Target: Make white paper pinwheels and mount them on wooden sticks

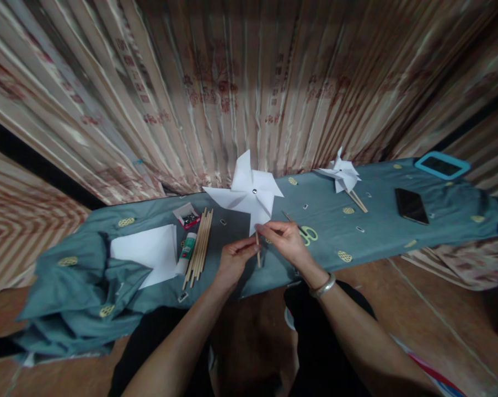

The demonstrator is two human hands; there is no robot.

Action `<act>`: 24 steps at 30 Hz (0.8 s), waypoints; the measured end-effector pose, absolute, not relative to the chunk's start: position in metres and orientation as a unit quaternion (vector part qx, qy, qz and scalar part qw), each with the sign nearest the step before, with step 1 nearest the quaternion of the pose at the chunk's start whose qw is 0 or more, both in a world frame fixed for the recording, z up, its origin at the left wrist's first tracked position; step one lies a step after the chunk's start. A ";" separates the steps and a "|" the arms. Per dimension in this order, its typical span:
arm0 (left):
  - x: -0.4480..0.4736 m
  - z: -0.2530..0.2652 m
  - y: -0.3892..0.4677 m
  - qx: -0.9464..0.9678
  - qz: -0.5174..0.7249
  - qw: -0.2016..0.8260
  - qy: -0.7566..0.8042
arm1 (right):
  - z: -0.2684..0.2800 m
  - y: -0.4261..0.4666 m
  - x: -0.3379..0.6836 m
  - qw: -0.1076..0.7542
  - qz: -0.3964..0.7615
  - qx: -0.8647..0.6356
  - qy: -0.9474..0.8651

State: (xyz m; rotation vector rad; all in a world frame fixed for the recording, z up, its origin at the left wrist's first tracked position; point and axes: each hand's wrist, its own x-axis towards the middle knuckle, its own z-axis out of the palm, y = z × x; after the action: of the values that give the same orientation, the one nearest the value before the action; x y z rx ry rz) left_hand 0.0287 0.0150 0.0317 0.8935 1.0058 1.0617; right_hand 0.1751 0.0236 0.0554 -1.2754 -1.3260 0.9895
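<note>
A white paper pinwheel point(241, 199) with a round silver pin at its centre stands over the cloth in front of me. Its thin wooden stick point(258, 259) points down toward me. My left hand point(234, 258) is closed around the stick below the blades. With thumb and forefinger, my right hand point(285, 239) pinches at the lower blade's tip, where the stick meets it; the exact contact is partly hidden by the fingers. Light-green-handled scissors point(309, 236) lie just beyond the right hand, partly covered by it.
A green patterned cloth point(373, 237) covers the table. On the left lie white paper sheets point(145, 249), a glue stick point(186, 252), wooden sticks point(199, 248) and a red box of pins point(187, 216). Rightward are more pinwheels point(341, 172), a phone point(411, 206) and a blue-framed device point(442, 165).
</note>
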 end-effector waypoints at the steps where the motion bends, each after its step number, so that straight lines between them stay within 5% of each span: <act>1: 0.029 0.032 0.015 0.393 0.469 0.655 0.444 | 0.056 0.023 0.174 0.503 0.411 -0.528 -0.547; 13: 0.032 0.031 0.014 0.384 0.463 0.670 0.435 | 0.054 0.023 0.166 0.523 0.450 -0.518 -0.506; 24: 0.029 0.037 0.015 0.376 0.457 0.677 0.436 | 0.050 0.035 0.196 0.542 0.372 -0.560 -0.503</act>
State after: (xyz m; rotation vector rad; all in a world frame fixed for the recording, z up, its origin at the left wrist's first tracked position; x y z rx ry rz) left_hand 0.0294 0.0147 0.0371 0.8461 0.9806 1.0280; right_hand 0.1957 0.0346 0.0501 -1.3310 -1.1958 0.8844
